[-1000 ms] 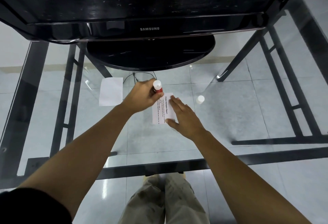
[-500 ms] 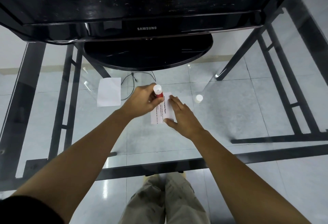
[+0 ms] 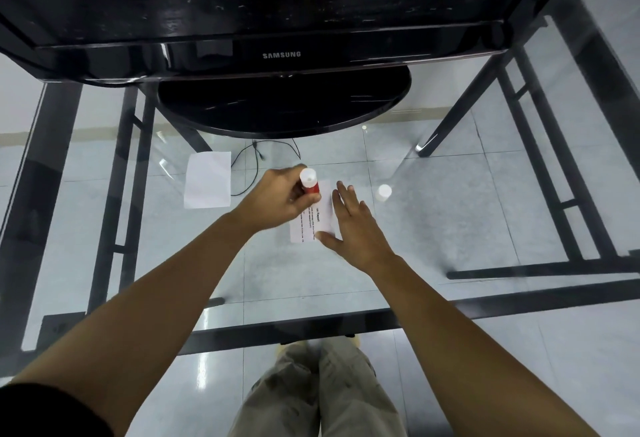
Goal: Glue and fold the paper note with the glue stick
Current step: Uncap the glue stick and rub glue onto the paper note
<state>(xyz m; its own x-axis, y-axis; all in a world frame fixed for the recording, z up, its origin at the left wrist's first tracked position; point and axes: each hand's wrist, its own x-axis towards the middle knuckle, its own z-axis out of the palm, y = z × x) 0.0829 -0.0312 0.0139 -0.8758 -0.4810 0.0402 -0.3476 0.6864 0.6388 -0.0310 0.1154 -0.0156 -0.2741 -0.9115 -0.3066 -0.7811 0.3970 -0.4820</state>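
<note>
At the worktop's centre, the left hand grips the glue stick, tip down on the paper note. At its three o'clock, the right hand's flat fingers pin the note, likely steadying it for gluing.

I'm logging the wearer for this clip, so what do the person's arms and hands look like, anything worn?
The left hand and right hand wear no visible gloves, rings or watch. Both forearms are uncovered. A black sleeve covers the left upper arm at the frame's corner; no sleeve shows on the right arm.
</note>
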